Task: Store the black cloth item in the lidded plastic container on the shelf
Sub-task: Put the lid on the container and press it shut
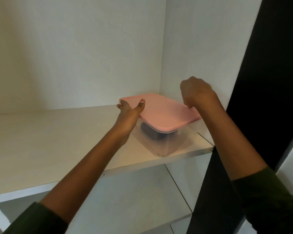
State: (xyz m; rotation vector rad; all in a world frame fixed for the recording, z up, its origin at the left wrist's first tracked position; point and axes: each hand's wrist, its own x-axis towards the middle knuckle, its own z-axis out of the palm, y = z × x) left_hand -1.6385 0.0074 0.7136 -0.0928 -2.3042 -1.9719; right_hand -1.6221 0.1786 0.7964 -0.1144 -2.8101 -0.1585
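Pink lid (166, 112) sits tilted over the clear plastic container (161, 142), and both hands are on it right now. Left hand (130, 110) grips the lid's far left corner, thumb on top, fingers wrapped under the edge. Right hand (196, 95) is curled into a near fist at the lid's right edge, fingertips pinching that rim from above. Lid looks raised on the near side, a pale rim showing beneath its front corner, so it isn't sitting flush. Through the transparent wall a dark shape shows: the black cloth item (150, 133) is inside the container, tucked under the lid toward the front left. Container stands on the white shelf (49, 141), pushed over to the right end, close to the side wall and near the front edge. Dark green sleeves (267, 196) cover both forearms up near the camera. A tall dark panel (264, 65) runs down the right side of the view, just beside the right arm.
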